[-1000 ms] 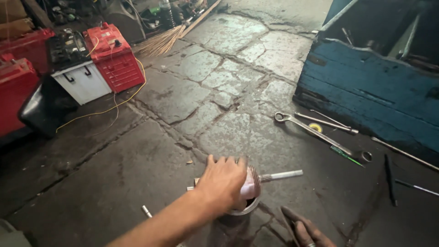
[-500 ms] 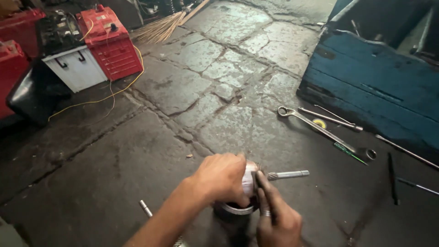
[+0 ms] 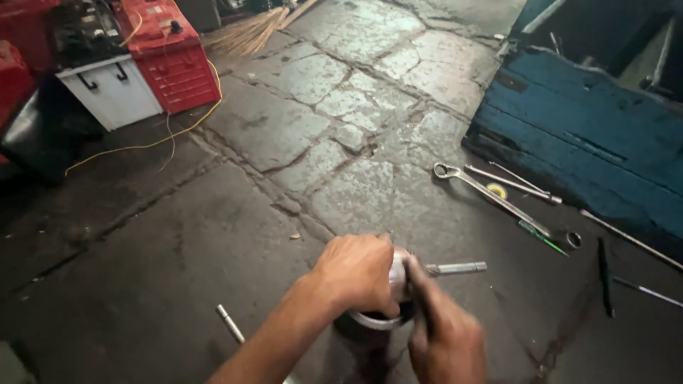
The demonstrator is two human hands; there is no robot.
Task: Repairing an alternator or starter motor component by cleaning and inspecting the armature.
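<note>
A round metal cylinder part (image 3: 380, 321) with a shiny rim stands on the stone floor near the bottom middle. My left hand (image 3: 359, 274) lies over its top and grips it. My right hand (image 3: 445, 334) is beside it on the right, fingers closed round a thin dark tool (image 3: 421, 299) whose tip points into the part. A short metal rod (image 3: 457, 268) sticks out to the right just behind the hands; whether it is joined to the part is hidden.
A long ring spanner (image 3: 491, 195) and thin rods (image 3: 523, 183) lie on the floor to the right, next to a blue wooden box (image 3: 590, 142). Red and white battery cases (image 3: 142, 71) with a yellow wire (image 3: 153, 142) stand far left. A small metal pin (image 3: 229, 321) lies bottom left.
My right hand has come up from the bottom edge to the cylinder part with the dark tool. My left hand stayed on top of the part. The view shifted slightly.
</note>
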